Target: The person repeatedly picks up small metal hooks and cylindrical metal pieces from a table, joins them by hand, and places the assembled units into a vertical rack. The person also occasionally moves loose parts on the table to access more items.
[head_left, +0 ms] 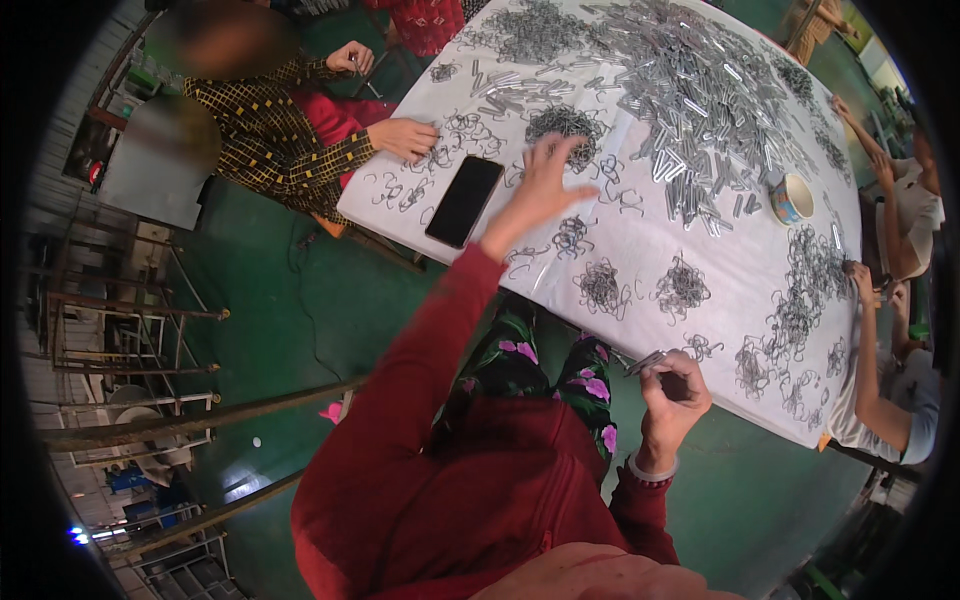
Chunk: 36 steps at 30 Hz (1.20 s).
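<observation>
My left hand (pixel 545 188) reaches over the white-covered table (pixel 540 275), fingers spread and nothing in them. Its fingertips are beside a dark heap of small bent wire hooks (pixel 567 132); I cannot tell whether they touch it. My right hand (pixel 677 400), with a pale bracelet at the wrist, is closed at the near table edge. Thumb and fingers pinch a few thin metal strips (pixel 645 363), whose exact shape is too small to make out. Two small piles of wire hooks (pixel 602 287) (pixel 683 288) lie between my hands.
A black phone (pixel 465 201) lies left of my left hand. Many short silvery metal strips (pixel 690 110) cover the table's far middle, near a paper cup (pixel 791 199). A person in a patterned top (pixel 270 140) works at the left; others (pixel 890 300) sit along the right edge.
</observation>
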Each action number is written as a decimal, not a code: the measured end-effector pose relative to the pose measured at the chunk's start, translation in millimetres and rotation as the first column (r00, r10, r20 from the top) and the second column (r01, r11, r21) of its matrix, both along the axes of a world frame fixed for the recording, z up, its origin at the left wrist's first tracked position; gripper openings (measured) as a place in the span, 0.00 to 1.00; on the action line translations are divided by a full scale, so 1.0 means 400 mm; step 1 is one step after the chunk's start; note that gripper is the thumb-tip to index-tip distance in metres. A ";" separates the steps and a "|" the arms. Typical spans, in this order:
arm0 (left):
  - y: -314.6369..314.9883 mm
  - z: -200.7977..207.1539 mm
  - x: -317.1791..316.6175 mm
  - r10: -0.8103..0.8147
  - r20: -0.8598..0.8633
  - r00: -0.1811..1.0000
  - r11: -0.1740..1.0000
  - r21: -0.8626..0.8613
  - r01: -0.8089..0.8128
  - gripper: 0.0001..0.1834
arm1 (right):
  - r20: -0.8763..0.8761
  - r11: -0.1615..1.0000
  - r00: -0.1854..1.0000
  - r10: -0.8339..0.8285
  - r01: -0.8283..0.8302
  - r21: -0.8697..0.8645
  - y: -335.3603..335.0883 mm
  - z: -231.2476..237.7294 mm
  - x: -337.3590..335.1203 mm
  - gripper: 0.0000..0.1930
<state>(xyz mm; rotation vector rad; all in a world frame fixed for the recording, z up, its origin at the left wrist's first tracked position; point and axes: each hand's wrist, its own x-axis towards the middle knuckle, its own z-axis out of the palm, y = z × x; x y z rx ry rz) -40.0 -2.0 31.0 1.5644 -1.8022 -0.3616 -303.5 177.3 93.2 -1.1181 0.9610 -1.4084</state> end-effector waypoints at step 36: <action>-0.234 -0.020 0.059 0.137 0.371 0.918 0.989 -0.007 -0.145 0.28 | -0.063 0.997 0.995 0.075 -0.076 -0.010 0.077 -0.026 -0.023 0.12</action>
